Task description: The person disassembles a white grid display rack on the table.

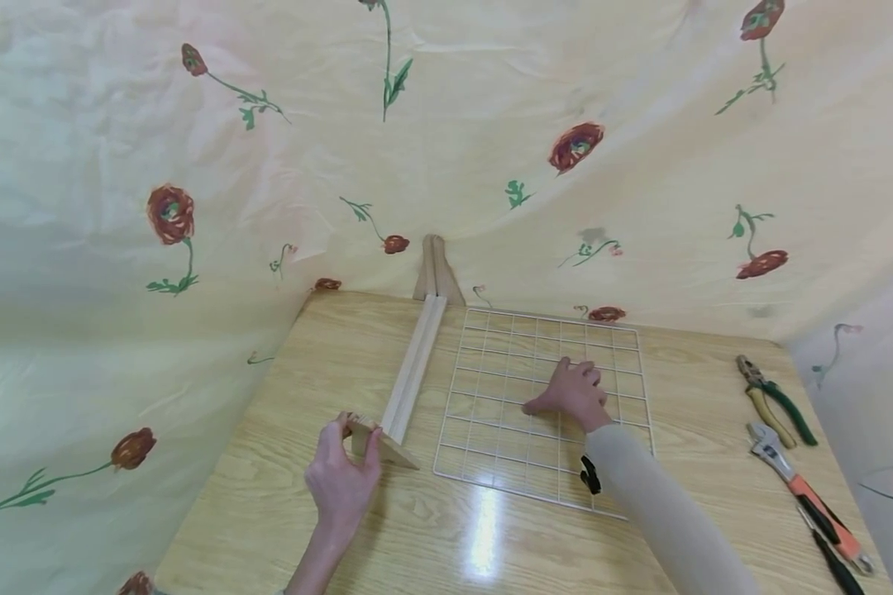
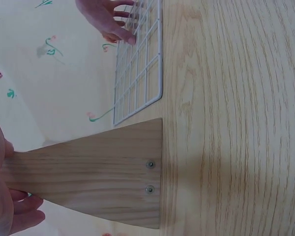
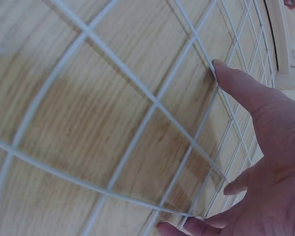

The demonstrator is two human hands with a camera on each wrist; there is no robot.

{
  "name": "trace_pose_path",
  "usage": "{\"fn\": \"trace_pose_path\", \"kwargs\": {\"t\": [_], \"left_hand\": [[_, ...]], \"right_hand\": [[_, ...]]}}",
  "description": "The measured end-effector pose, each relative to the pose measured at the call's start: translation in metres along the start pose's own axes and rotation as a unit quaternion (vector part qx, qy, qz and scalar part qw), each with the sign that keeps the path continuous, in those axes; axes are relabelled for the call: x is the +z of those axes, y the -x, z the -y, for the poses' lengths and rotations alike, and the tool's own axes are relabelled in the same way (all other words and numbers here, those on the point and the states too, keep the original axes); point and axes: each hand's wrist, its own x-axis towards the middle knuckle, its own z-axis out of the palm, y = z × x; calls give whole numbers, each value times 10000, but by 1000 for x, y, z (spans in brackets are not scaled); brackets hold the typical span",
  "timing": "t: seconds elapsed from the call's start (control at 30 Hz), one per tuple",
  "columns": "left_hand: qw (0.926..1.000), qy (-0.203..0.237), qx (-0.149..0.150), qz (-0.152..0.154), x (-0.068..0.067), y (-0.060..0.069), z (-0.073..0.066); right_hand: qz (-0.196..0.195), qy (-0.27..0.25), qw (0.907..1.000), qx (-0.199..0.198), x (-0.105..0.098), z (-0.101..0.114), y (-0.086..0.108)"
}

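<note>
My left hand (image 1: 342, 479) pinches the narrow top of a tapered wooden end piece (image 2: 103, 172), which stands upright on the table with two screw heads near its wide base. Two pale wooden rails (image 1: 414, 364) run from it to a second tapered end piece (image 1: 439, 273) by the back cloth. To the right of the rails, a white wire grid panel (image 1: 491, 421) lies on the table. Over its middle is my right hand (image 1: 571, 392), fingers spread and slightly bent. In the right wrist view, its thumb and fingertips are at the grid's wires.
Along the table's right side lie green-and-yellow pliers (image 1: 777, 401), an adjustable wrench (image 1: 796, 479) with an orange handle, and a black-handled screwdriver (image 1: 833, 558). Flower-printed cloth (image 1: 476, 124) hangs behind and beside the wood-grain table (image 1: 268, 512).
</note>
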Motion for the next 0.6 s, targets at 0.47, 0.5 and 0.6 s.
{"fn": "trace_pose_path", "kwargs": {"t": [0.47,0.5,0.6], "left_hand": [[9987,323,-316,256,-11,0,9],[9989,322,-274,188,-12,-1,11],[9992,370,-170,-3,-17,-10,22]], "right_hand": [[-838,384,9939,-607,-4,-12,16],[-931,406,9922,-718,-6,-15,18],[-1115,498,9872,-1029,-11,-24,24]]}}
